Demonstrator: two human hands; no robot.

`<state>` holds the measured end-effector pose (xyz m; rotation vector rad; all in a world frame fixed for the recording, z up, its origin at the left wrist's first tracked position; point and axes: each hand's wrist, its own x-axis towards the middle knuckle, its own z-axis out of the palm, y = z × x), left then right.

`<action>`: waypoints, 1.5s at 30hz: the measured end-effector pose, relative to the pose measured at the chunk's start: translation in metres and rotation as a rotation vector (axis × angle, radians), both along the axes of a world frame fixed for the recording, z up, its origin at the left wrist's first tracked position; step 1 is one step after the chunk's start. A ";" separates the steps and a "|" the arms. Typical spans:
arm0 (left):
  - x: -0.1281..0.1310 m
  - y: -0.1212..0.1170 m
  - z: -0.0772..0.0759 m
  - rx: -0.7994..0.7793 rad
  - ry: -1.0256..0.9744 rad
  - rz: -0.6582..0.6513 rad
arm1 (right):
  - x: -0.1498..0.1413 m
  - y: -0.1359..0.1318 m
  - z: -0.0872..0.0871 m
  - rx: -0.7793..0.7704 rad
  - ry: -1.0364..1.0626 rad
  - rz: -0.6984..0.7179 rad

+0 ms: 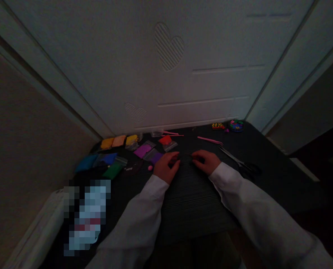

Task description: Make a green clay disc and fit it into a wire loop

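My left hand (165, 167) is over the middle of the dark table, its thumb and fingers pinched together. Across a small gap, my right hand (207, 161) is pinched too, facing the left. A thin dark thing seems to run between the fingertips, but the dim light hides what it is. Near my left hand lie a purple bag (156, 157), a magenta bag (144, 150) and a small pink ball (150, 168). Pink tweezers (209, 140) lie beyond my right hand, and scissors (238, 161) with black handles lie to its right.
Along the back left are a yellow packet (132, 140), a peach packet (118, 141) and an orange packet (107, 143). Closer are a blue packet (109, 159) and a green packet (112, 170). A red packet (165, 140) lies behind my hands. Colourful small pieces (236, 126) sit back right.
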<state>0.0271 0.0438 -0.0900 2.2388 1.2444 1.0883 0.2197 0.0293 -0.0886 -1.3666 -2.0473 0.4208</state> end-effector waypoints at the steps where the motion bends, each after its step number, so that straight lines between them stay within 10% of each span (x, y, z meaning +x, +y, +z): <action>1: 0.000 -0.001 0.002 0.020 0.005 0.015 | 0.000 0.000 0.000 -0.001 -0.002 0.000; 7: -0.003 -0.011 0.013 0.215 0.095 0.107 | 0.000 0.001 -0.001 -0.009 0.006 -0.001; 13: 0.002 -0.018 0.004 0.074 0.465 -0.140 | -0.001 0.001 -0.002 0.001 0.015 -0.012; 23: 0.022 -0.030 0.008 0.030 0.821 -0.052 | 0.000 0.001 -0.001 -0.013 0.022 -0.019; 45: 0.032 -0.038 0.008 0.050 0.864 0.049 | -0.001 0.001 -0.002 -0.007 0.021 -0.022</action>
